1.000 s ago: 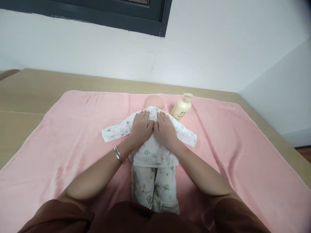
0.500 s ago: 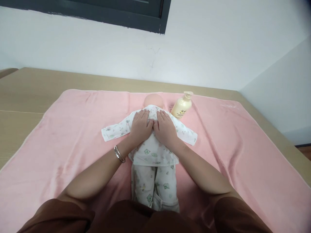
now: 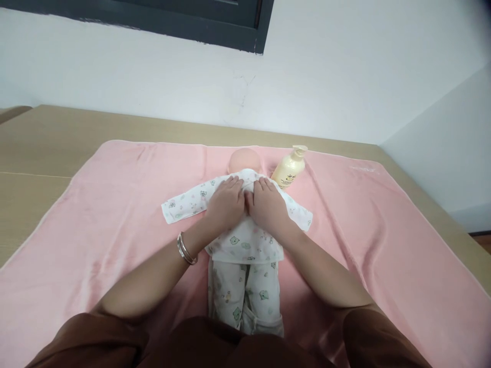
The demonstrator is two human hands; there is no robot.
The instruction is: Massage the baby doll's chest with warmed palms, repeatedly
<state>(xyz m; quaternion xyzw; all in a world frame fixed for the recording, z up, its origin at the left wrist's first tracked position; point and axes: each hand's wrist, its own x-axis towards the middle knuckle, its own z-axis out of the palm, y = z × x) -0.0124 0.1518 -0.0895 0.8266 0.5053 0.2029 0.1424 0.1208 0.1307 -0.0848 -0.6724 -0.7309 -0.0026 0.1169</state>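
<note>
A baby doll (image 3: 244, 159) lies on a pink blanket (image 3: 126, 204), its bald head pointing away from me. It wears a white printed top (image 3: 245, 248) with the sleeves spread to both sides, and matching trousers (image 3: 263, 291). My left hand (image 3: 227, 202) rests on the left of the doll's upper body, fingers stretched forward. On the other side my right hand (image 3: 268, 204) lies likewise, its fingers extended over the cloth. The thumbs meet or nearly meet in the middle. Neither hand grasps anything. The doll's face is out of sight.
A cream pump bottle (image 3: 289, 167) leans beyond the doll's right sleeve on the blanket. Under the blanket is a wooden table (image 3: 76, 120), set against a white wall (image 3: 326, 76). A dark frame (image 3: 192, 30) is on the wall above.
Both hands stay on the doll's upper body, with the fingers shifted slightly and the right hand a little further right. The whole view has moved slightly.
</note>
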